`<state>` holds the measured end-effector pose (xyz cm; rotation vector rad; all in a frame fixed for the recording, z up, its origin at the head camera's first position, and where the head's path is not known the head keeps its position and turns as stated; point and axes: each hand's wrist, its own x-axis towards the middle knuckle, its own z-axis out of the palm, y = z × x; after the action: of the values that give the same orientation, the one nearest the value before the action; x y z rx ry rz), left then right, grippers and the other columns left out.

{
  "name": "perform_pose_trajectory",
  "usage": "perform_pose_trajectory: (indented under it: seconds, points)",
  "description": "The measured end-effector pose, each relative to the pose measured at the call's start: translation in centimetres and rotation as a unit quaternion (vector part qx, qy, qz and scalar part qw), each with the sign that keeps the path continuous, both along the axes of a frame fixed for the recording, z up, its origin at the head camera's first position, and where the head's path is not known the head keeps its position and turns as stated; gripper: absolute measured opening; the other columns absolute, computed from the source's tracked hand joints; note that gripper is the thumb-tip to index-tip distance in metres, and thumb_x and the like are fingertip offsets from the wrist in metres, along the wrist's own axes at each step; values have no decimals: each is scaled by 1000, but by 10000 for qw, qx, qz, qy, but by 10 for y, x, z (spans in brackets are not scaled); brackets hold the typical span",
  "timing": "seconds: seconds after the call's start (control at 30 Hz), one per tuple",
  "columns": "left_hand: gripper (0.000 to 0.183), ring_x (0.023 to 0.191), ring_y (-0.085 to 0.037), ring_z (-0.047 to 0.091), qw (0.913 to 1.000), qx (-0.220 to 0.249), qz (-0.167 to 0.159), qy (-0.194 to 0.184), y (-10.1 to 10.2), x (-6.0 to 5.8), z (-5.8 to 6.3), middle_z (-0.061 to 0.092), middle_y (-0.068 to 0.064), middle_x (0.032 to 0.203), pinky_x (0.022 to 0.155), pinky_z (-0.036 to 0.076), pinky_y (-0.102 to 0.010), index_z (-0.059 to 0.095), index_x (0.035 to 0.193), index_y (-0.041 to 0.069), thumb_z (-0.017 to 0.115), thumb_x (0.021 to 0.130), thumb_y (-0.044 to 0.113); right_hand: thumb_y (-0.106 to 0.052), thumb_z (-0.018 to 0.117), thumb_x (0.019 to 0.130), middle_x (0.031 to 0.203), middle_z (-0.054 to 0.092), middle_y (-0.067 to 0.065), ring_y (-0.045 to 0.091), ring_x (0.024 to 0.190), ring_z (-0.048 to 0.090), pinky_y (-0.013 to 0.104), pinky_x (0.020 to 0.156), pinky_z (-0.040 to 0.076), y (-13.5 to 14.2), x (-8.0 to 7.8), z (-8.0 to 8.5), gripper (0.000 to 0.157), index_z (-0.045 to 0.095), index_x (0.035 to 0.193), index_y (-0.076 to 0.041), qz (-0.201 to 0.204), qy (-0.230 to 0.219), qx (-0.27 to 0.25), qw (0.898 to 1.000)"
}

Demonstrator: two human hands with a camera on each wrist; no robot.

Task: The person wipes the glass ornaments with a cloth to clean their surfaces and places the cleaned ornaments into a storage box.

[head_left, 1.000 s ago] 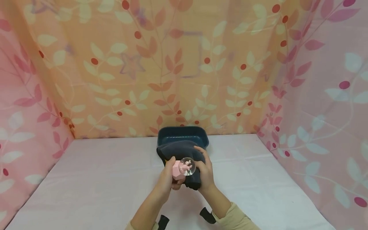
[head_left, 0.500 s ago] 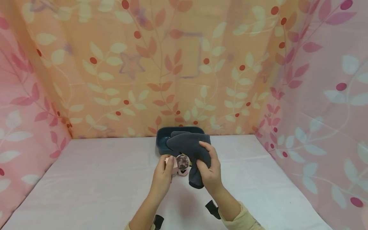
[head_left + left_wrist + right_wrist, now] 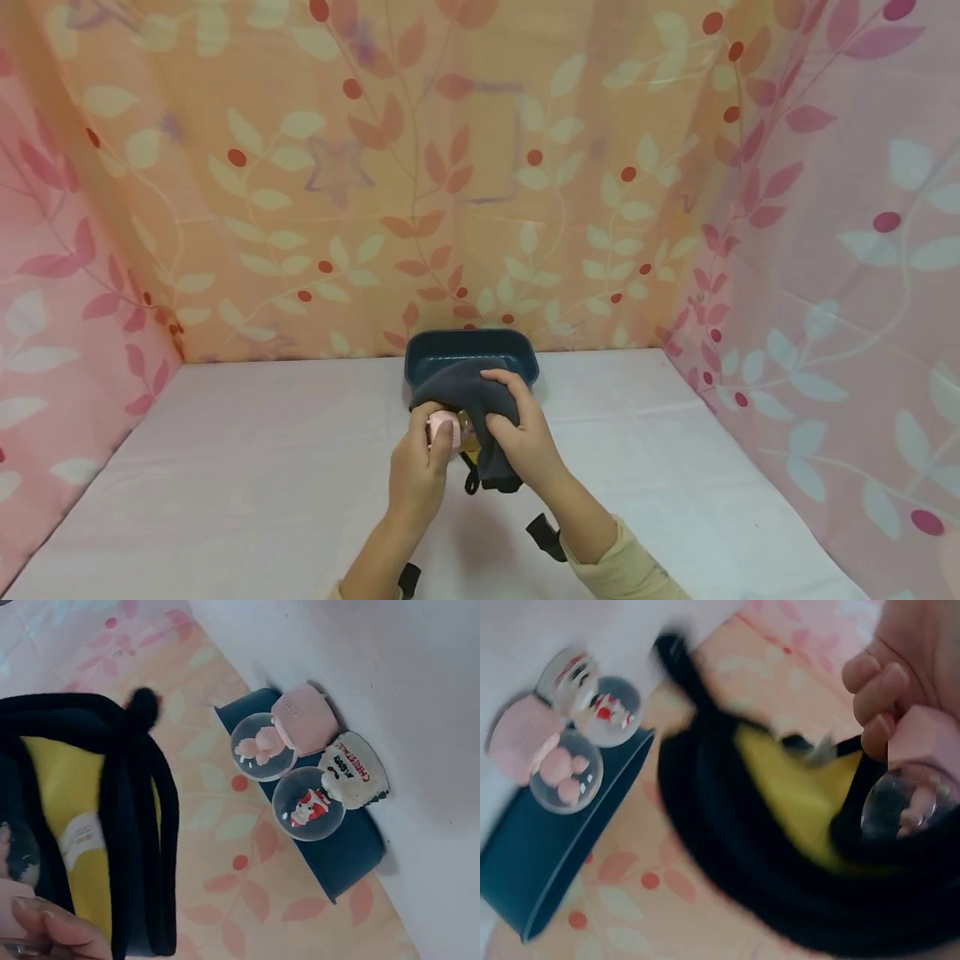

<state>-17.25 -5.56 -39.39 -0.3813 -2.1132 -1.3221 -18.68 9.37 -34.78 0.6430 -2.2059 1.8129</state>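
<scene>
My left hand [image 3: 422, 467] grips a small snow globe by its pink base [image 3: 437, 427]. In the right wrist view its glass ball [image 3: 904, 814] sits at the mouth of a dark grey pouch [image 3: 468, 387] with a yellow lining [image 3: 802, 791]. My right hand [image 3: 525, 437] grips the pouch from the right and holds it over the globe. In the left wrist view the pouch [image 3: 142, 825] hangs close by, with my fingertips [image 3: 52, 930] at its lower edge.
A dark teal tray [image 3: 468, 337] stands just behind the hands at the back of the white table [image 3: 225, 467]. Two more snow globes, one pink-based [image 3: 262, 746] and one with a Santa [image 3: 307, 806], lie against the tray. Leaf-patterned curtains close in three sides.
The right hand lifted the pouch, then brought it down over the globe. The left hand turned the globe, so its glass ball now sits hidden in the pouch's mouth.
</scene>
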Motion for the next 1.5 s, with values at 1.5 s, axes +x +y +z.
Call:
perform_pose_trajectory:
  seconds: [1.5]
  points:
    - [38, 84, -16, 45, 8232, 4057, -2659, -2951, 7, -2, 21, 48, -4, 102, 72, 36, -27, 34, 129, 3, 42, 103, 30, 5, 46, 89, 131, 46, 14, 25, 101, 52, 27, 80, 49, -5, -3, -25, 49, 42, 137, -6, -951, 534, -879, 9901]
